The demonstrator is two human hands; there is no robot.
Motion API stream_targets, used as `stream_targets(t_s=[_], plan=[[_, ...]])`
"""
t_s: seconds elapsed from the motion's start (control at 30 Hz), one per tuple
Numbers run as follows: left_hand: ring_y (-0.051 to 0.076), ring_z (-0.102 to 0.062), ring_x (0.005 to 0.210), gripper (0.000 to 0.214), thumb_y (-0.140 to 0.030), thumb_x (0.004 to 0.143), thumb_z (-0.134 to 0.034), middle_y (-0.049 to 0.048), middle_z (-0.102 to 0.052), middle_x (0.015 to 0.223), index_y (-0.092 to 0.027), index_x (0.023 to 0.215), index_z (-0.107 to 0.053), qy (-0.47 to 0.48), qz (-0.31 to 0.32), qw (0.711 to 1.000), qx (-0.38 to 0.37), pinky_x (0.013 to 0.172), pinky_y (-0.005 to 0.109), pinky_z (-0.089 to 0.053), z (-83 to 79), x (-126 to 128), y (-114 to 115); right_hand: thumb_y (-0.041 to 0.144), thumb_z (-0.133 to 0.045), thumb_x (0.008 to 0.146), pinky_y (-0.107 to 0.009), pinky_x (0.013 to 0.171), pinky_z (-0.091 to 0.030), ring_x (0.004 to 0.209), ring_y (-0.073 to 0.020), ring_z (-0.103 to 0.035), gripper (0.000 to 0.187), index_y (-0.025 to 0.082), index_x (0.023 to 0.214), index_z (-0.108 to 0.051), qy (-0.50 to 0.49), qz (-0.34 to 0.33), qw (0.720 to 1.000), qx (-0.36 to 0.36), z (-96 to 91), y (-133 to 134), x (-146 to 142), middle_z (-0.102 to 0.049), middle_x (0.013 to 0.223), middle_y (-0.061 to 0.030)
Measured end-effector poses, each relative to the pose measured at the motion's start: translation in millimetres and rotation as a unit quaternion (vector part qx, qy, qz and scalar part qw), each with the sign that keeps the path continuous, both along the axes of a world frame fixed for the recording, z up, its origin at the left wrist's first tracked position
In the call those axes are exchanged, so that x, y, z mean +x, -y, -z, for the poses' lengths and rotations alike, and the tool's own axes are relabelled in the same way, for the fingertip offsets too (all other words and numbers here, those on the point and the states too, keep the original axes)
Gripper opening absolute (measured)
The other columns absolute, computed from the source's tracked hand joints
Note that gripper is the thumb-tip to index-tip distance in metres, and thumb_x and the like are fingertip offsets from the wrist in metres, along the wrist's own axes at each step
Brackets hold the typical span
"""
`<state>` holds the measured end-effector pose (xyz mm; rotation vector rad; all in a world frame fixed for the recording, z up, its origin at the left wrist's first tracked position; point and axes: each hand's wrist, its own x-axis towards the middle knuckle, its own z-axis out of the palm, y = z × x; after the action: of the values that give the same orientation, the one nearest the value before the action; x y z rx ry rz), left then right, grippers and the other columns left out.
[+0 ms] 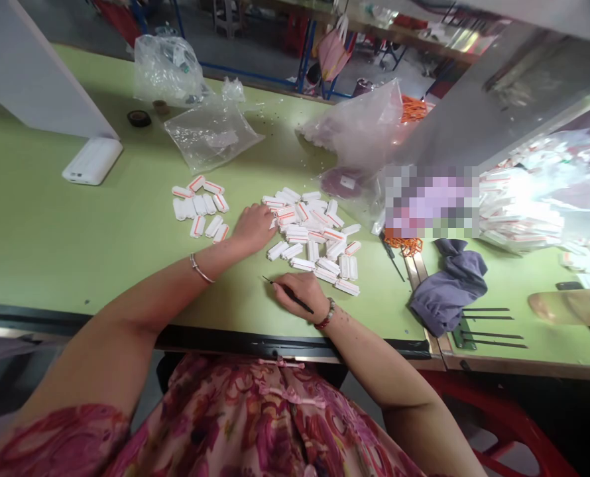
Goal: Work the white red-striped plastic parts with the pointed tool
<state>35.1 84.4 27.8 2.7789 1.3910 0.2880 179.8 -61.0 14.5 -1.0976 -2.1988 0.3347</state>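
My left hand [253, 227] reaches to the left edge of a loose pile of small white plastic pieces [313, 250], several with an orange stripe. Its fingers are bent together at a white piece at the pile's edge; the fingertips are partly hidden. Near the front of the pile, my right hand [299, 294] is closed around a thin black tool [299, 302] with a slim pointed tip aimed left. I cannot make out the tool's exact kind. Left of my left hand lies a smaller group of the same white pieces [199, 207], some in a row.
Clear plastic bags [210, 132] and a black tape roll [138, 118] lie at the back. A white power bank [93, 161] stands left by a grey panel [41, 73]. At right are grey cloth [451, 288], orange pieces [403, 244] and a co-worker's arm [568, 307].
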Motion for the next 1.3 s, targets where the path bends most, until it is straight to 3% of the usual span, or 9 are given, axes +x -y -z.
stream_targets(t_s=[0.13, 0.23, 0.33, 0.43, 0.6, 0.87, 1.13, 1.3], plan=[[0.027, -0.057, 0.098, 0.025, -0.030, 0.091, -0.050, 0.0113, -0.063, 0.104, -0.016, 0.103, -0.066, 0.058, 0.035, 0.997, -0.032, 0.085, 0.040, -0.042, -5.3, -3, 10, 0.029, -0.042, 0.097, -0.022, 0.057, -0.036, 0.053, -0.0088, -0.051, 0.026, 0.018, 0.082, -0.061, 0.011, 0.011, 1.000, -0.006, 1.5, -1, 1, -0.061, 0.061, 0.0007], [0.025, -0.058, 0.097, 0.027, -0.032, 0.092, -0.047, 0.0093, -0.065, 0.100, -0.016, 0.106, -0.064, 0.124, 0.058, 0.988, -0.070, 0.086, 0.037, -0.043, -8.9, -26, 29, 0.029, -0.042, 0.097, -0.022, 0.058, -0.037, 0.054, -0.0090, -0.052, 0.025, 0.018, 0.085, -0.061, 0.017, -0.001, 0.999, -0.027, 0.2, -1, 1, -0.062, 0.063, -0.0001], [0.020, -0.059, 0.090, 0.033, -0.037, 0.095, -0.042, 0.0062, -0.067, 0.102, -0.017, 0.116, -0.059, 0.191, 0.043, 0.969, -0.154, 0.080, 0.032, -0.045, -9.0, -54, 47, 0.029, -0.042, 0.096, -0.022, 0.059, -0.037, 0.057, -0.0096, -0.054, 0.025, 0.017, 0.087, -0.062, 0.016, -0.001, 0.998, -0.053, -1.7, -1, 0, -0.063, 0.066, -0.0010], [0.018, -0.056, 0.081, 0.034, -0.040, 0.095, -0.040, 0.0046, -0.066, 0.091, -0.017, 0.107, -0.063, 0.172, 0.079, 0.962, -0.198, 0.074, 0.030, -0.044, -6.4, -73, 59, 0.029, -0.043, 0.096, -0.022, 0.060, -0.038, 0.058, -0.0104, -0.054, 0.025, 0.018, 0.086, -0.063, 0.012, 0.032, 0.997, -0.069, -2.0, -1, -1, -0.063, 0.066, -0.0010], [0.020, -0.051, 0.084, 0.032, -0.032, 0.095, -0.041, 0.0079, -0.060, 0.088, -0.016, 0.097, -0.068, 0.117, 0.186, 0.966, -0.137, 0.077, 0.033, -0.041, 2.8, -81, 64, 0.030, -0.045, 0.094, -0.023, 0.060, -0.039, 0.059, -0.0112, -0.056, 0.024, 0.018, 0.084, -0.063, 0.008, 0.096, 0.993, -0.072, -1.6, -2, -5, -0.064, 0.066, -0.0010], [0.023, -0.051, 0.086, 0.030, -0.026, 0.097, -0.038, 0.0108, -0.061, 0.094, -0.012, 0.112, -0.061, 0.083, 0.172, 0.981, -0.009, 0.077, 0.036, -0.041, 19.2, -77, 63, 0.030, -0.045, 0.095, -0.022, 0.061, -0.041, 0.060, -0.0113, -0.059, 0.024, 0.019, 0.084, -0.064, 0.008, 0.142, 0.988, -0.061, -0.6, -5, 1, -0.066, 0.067, -0.0011], [0.024, -0.053, 0.087, 0.028, -0.039, 0.094, -0.050, 0.0108, -0.062, 0.094, -0.014, 0.097, -0.064, -0.011, 0.207, 0.978, 0.030, 0.075, 0.036, -0.041, 12.6, -76, 68, 0.028, -0.048, 0.094, -0.023, 0.058, -0.043, 0.058, -0.0124, -0.060, 0.020, 0.019, 0.084, -0.063, -0.042, 0.134, 0.990, 0.007, 1.3, -3, 5, -0.066, 0.065, -0.0020], [0.022, -0.054, 0.086, 0.029, -0.033, 0.097, -0.045, 0.0098, -0.063, 0.092, -0.014, 0.114, -0.059, 0.053, 0.188, 0.980, -0.029, 0.077, 0.035, -0.042, 17.0, -76, 69, 0.028, -0.049, 0.094, -0.023, 0.058, -0.044, 0.058, -0.0118, -0.059, 0.017, 0.019, 0.090, -0.063, -0.041, 0.103, 0.994, 0.006, 2.4, -2, 4, -0.066, 0.066, -0.0014]])
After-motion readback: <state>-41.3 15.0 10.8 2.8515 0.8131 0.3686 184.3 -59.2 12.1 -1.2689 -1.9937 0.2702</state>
